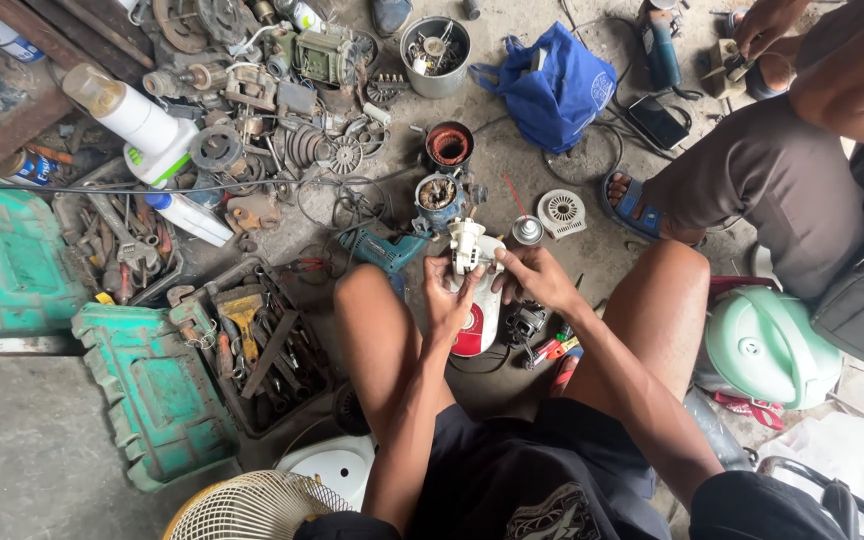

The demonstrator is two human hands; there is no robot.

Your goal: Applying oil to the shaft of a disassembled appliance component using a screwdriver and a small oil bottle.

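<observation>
Seen from above, a person is seated on a concrete floor (42, 450) with bare knees spread, and a small white plastic part (466, 246), likely a switch block from a fan, is held up between the knees. The left hand (445, 292) is closed around the lower left side of the part, thumb raised along it; the right hand (534, 278) is pinched narrow on its right edge, fingertips touching it. The part's long axis runs roughly upright in the view, away from the body, and both hands are on it, the left from below, the right from the side. Directly beneath the hands a white and red fan housing (476, 322) lies on the floor. Just beyond the part, an opened motor (439, 196) and a copper-wound stator (449, 146) are set, with a teal power drill (384, 250) near the left knee. To the left an open green toolbox (152, 395) and a tray of wrenches (267, 345) are seen amid scattered metal parts. A white fan grille (252, 508) sits at the bottom edge. At upper right a second person's hand (767, 22) is busy with a small object, well apart, beside a blue cloth bag (552, 92).
</observation>
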